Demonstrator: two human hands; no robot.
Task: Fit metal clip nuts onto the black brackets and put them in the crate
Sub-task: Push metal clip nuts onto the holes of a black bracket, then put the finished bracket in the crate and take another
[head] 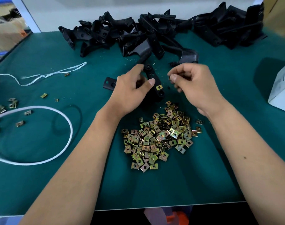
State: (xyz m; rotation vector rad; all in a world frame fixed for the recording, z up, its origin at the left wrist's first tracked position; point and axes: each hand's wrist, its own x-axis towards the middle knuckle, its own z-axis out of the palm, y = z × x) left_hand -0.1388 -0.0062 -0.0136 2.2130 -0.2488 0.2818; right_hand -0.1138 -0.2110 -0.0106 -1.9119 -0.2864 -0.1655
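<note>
Black brackets (154, 30) lie heaped at the far edge of your green table (41, 176); clip nuts (158, 137) are piled between your forearms. Your left hand (130, 91) grips one bracket (154, 85), already clipped; your right hand (193, 85) pinches one small nut (170, 78).

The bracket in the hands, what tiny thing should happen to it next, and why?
Probably bring the right hand to the bracket and slide its clip onto a bare tab. The left hand grips the bracket, one clip is already on, and the right hand's fingers seem to pinch another, apart from the bracket.
</note>
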